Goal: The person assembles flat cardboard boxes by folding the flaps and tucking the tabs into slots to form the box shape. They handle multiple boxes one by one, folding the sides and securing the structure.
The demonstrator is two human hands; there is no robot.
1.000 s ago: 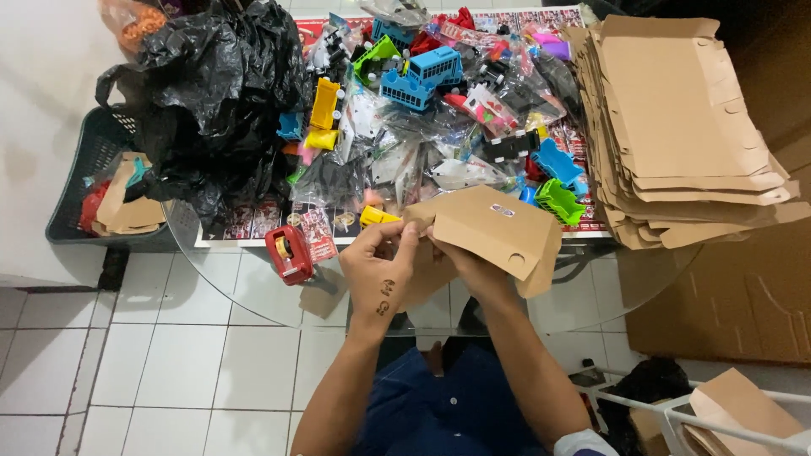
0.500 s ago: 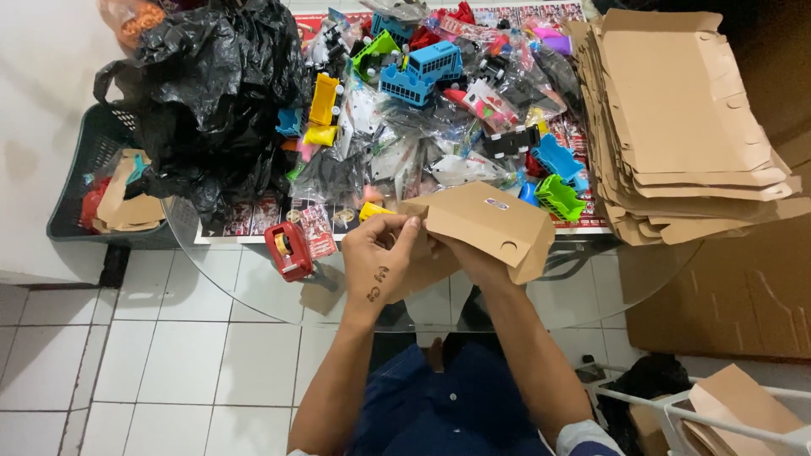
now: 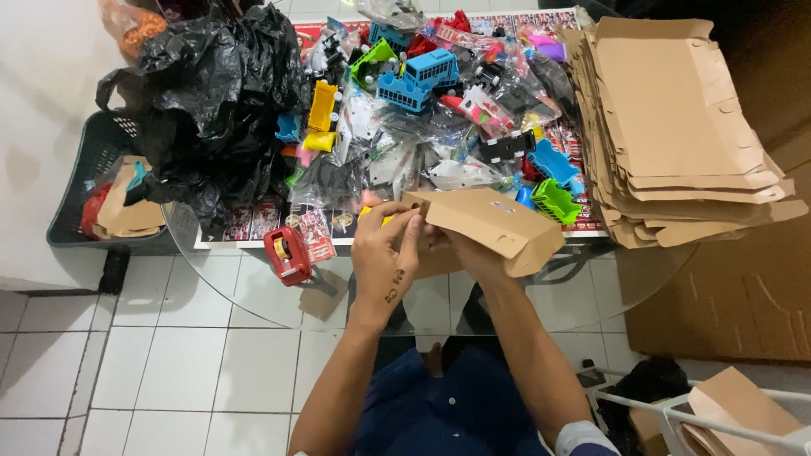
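Your left hand (image 3: 390, 257) is curled at the near-left open end of the small brown folded cardboard box (image 3: 490, 221), fingers closed around the flap there. Your right hand (image 3: 463, 253) is mostly hidden under the box, gripping it from below; how far it is closed you cannot tell from here. The box hangs above the near edge of the round glass table (image 3: 253, 291), its long axis running from your left hand out to the right and slightly toward you. Just left sits a red tape dispenser (image 3: 287, 253); beyond lie plastic toy vehicles in clear bags (image 3: 431, 93), with a stack of flat brown cardboard blanks (image 3: 676, 127) to the right.
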